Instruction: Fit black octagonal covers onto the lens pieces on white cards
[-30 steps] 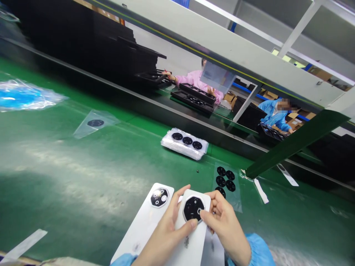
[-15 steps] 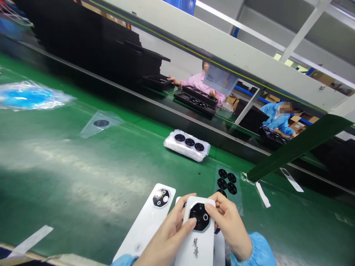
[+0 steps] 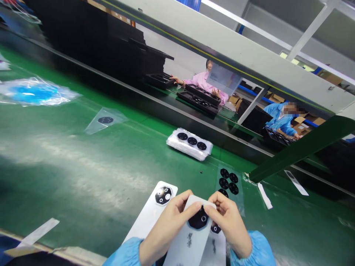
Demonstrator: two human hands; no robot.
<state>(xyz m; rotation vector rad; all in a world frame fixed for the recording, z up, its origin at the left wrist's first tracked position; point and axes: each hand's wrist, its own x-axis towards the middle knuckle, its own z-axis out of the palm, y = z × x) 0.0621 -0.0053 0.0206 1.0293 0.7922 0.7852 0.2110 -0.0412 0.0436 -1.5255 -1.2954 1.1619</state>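
Note:
Between my two hands is a white phone back cover (image 3: 186,240) with a black octagonal camera plate (image 3: 198,221) near its top and dark lettering below. My left hand (image 3: 173,218) grips its left side, thumb pressed on the plate's upper edge. My right hand (image 3: 226,216) holds the top right corner, its thumb on the plate close to the other thumb. Under the held cover lies another white cover (image 3: 217,251), partly hidden. Left of my hands rests a white cover (image 3: 148,218) with a shiny camera plate. A clear sheet of black octagonal pieces (image 3: 229,183) lies beyond my right hand.
A stack of bagged black plates (image 3: 190,144) sits mid-bench. Farther left are a clear film with one plate (image 3: 105,120) and a blue plastic-wrapped bundle (image 3: 36,92). A green post (image 3: 299,147) slants up at right. Two people work across the line beside black trays (image 3: 198,99).
My left thumb has slid up from the plate's lower left to its top edge, beside the right thumb. The held cover has tilted, its lower end swinging left. The view has shifted slightly.

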